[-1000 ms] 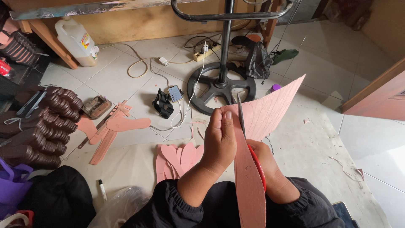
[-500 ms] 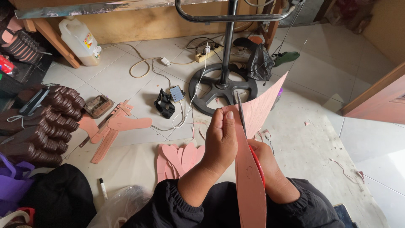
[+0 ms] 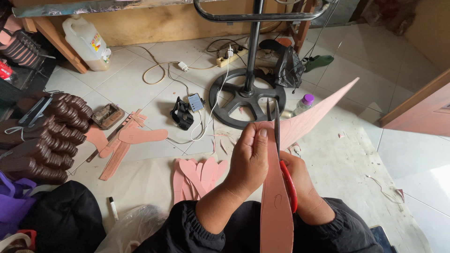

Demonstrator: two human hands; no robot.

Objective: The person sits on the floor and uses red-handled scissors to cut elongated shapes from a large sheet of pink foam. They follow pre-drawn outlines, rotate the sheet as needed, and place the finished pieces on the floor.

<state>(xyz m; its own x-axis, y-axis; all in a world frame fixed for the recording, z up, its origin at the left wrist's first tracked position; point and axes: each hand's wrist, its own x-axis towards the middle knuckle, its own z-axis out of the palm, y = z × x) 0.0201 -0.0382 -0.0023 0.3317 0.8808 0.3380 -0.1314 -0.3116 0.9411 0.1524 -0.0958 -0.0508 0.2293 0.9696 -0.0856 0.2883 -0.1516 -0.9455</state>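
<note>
My left hand (image 3: 251, 159) grips the near part of a large pink sheet (image 3: 314, 116), thumb on top of a long strip (image 3: 275, 211) that hangs down toward my lap. My right hand (image 3: 300, 180) sits just behind it, closed on red-handled scissors (image 3: 281, 154). Their dark blades point away from me and stand in the sheet's edge. A pile of cut pink sole shapes (image 3: 199, 175) lies on the floor left of my left arm.
A round black fan base (image 3: 243, 100) with its pole stands just beyond my hands. Brown stacked soles (image 3: 51, 136) fill the left side. Pink offcuts (image 3: 129, 138), a phone on a cable (image 3: 195, 101), a plastic jug (image 3: 86, 42), a small bottle (image 3: 303, 104) and a marker (image 3: 113, 207) lie around.
The pink sheet's far corner has swung and narrowed as the sheet turned in my hands. Both hands stay in about the same place with the scissors in the sheet.
</note>
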